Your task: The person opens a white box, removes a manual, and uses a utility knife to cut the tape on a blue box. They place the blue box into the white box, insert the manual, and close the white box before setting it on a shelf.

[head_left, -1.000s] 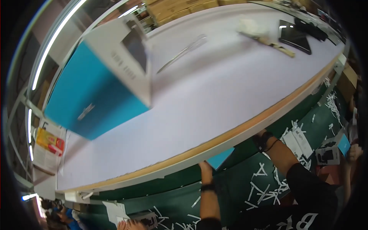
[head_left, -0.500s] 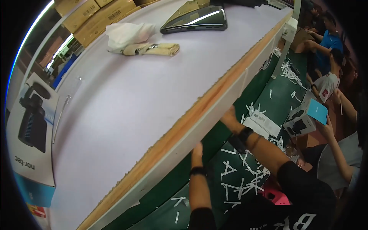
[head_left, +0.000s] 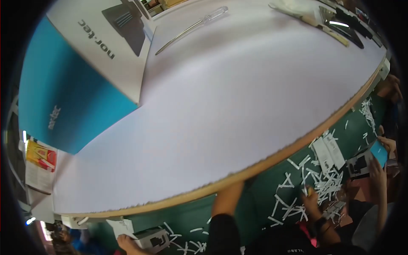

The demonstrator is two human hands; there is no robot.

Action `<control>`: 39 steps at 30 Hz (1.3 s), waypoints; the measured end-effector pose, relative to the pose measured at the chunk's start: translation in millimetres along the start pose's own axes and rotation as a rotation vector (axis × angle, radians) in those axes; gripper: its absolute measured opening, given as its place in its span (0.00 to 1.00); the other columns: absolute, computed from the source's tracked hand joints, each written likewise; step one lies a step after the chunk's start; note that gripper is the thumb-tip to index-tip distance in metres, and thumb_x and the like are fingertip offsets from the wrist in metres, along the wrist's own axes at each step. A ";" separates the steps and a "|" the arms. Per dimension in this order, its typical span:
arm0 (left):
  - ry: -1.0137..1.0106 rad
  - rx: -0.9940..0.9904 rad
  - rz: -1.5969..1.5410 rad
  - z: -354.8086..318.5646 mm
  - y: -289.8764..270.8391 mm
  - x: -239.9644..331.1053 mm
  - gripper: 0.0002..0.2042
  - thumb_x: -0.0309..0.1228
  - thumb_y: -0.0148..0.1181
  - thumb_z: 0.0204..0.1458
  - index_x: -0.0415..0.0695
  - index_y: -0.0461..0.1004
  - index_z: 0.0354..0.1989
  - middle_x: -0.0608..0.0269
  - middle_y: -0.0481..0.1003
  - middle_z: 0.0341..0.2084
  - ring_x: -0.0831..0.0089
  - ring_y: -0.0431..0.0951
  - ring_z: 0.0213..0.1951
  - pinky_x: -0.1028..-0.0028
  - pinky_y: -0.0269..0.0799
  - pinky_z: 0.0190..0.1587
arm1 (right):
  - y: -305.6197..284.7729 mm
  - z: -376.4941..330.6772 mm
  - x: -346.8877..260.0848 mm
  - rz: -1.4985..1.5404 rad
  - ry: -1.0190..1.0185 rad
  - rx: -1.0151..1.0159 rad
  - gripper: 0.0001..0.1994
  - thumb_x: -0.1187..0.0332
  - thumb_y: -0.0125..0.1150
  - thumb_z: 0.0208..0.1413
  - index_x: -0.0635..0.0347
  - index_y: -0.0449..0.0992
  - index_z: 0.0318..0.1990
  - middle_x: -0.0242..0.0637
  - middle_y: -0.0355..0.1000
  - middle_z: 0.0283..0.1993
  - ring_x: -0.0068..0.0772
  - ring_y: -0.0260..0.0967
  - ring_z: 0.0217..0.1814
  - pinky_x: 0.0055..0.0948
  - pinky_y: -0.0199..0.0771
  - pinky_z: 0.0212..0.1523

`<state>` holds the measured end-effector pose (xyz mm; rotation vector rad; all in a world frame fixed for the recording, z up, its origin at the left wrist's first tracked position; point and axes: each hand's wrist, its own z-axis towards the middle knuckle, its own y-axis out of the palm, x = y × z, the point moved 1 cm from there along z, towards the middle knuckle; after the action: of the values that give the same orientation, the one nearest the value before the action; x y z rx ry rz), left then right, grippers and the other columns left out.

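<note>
My left forearm (head_left: 229, 199), in a black sleeve, reaches under the raised white shelf (head_left: 238, 114); its hand is hidden beneath the shelf's edge. My right hand (head_left: 312, 202), with a dark band at the wrist, is over the green table (head_left: 250, 208). Its fingers are bent around something small and yellowish that I cannot make out. Beside that hand lies a heap of white paper strips (head_left: 329, 182). Two white printed slips (head_left: 328, 152) rest just beyond the heap.
On the shelf stand a blue-and-white product box (head_left: 85, 85), a clear-handled screwdriver (head_left: 191, 29), a rolled beige item (head_left: 327, 32) and a black glossy device (head_left: 340, 25). A co-worker's hands (head_left: 378, 165) hold a similar box at right. Another hand (head_left: 127, 243) touches a box at lower left.
My view has swung left and closer to the shelf, bringing the product box near. My right hand has come out from under the shelf to the paper strips. My left hand stays hidden.
</note>
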<state>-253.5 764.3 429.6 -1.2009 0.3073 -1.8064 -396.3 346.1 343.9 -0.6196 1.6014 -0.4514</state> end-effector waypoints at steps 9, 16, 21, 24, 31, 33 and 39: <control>-0.080 -0.295 1.038 -29.4 -286.8 -195.9 0.08 0.30 0.55 0.55 0.43 0.79 0.40 0.47 0.78 0.43 0.49 0.78 0.49 0.54 0.73 0.54 | -29.5 162.3 -1.3 -0.566 -0.088 0.055 0.48 0.50 0.72 0.46 0.71 0.58 0.70 0.63 0.59 0.70 0.64 0.60 0.71 0.50 0.65 0.67; 0.305 -0.423 0.774 -48.6 -244.5 -13.3 0.02 0.25 0.61 0.46 0.42 0.78 0.28 0.51 0.74 0.27 0.45 0.75 0.32 0.51 0.69 0.34 | -67.1 144.0 -21.7 -0.628 0.069 -0.162 0.31 0.54 0.64 0.53 0.63 0.68 0.61 0.58 0.66 0.64 0.57 0.74 0.57 0.43 0.77 0.55; 0.522 -0.567 0.528 -148.0 -198.5 152.3 0.04 0.28 0.59 0.40 0.45 0.75 0.25 0.61 0.68 0.24 0.61 0.72 0.29 0.60 0.63 0.32 | -67.9 151.4 8.0 -0.807 -0.164 -0.314 0.24 0.57 0.63 0.54 0.60 0.73 0.55 0.53 0.76 0.51 0.55 0.78 0.45 0.45 0.79 0.46; 0.467 -0.603 0.491 -182.3 -201.4 185.2 0.05 0.28 0.60 0.39 0.45 0.76 0.26 0.63 0.69 0.25 0.63 0.72 0.31 0.60 0.65 0.37 | -90.4 149.5 7.0 -0.595 -0.228 -0.237 0.19 0.55 0.65 0.53 0.61 0.78 0.44 0.50 0.79 0.37 0.54 0.79 0.41 0.46 0.78 0.43; 0.320 -0.473 0.282 -239.1 -226.8 229.2 0.09 0.26 0.64 0.40 0.46 0.81 0.33 0.65 0.72 0.28 0.61 0.73 0.38 0.58 0.67 0.48 | -88.5 123.0 -27.1 -0.499 -0.168 -0.132 0.20 0.50 0.65 0.54 0.60 0.80 0.34 0.50 0.78 0.32 0.54 0.78 0.37 0.46 0.77 0.41; 0.260 -0.226 0.448 -244.1 -232.2 246.3 0.15 0.26 0.69 0.38 0.44 0.83 0.39 0.58 0.73 0.39 0.56 0.72 0.42 0.56 0.65 0.50 | -89.4 109.3 -40.3 -0.523 -0.161 -0.126 0.20 0.49 0.64 0.55 0.60 0.81 0.34 0.49 0.78 0.31 0.54 0.77 0.37 0.46 0.76 0.41; -0.279 0.072 0.334 -270.4 -228.5 225.3 0.39 0.34 0.74 0.40 0.41 0.68 0.66 0.46 0.65 0.48 0.55 0.69 0.47 0.59 0.67 0.49 | -119.1 11.2 -186.6 0.359 -0.243 0.107 0.13 0.62 0.65 0.60 0.63 0.78 0.30 0.31 0.74 0.22 0.24 0.68 0.22 0.29 0.69 0.26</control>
<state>-627.0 640.2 575.0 -1.2500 0.2613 -1.3349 -359.2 371.6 560.9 -0.2831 1.4077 -0.1847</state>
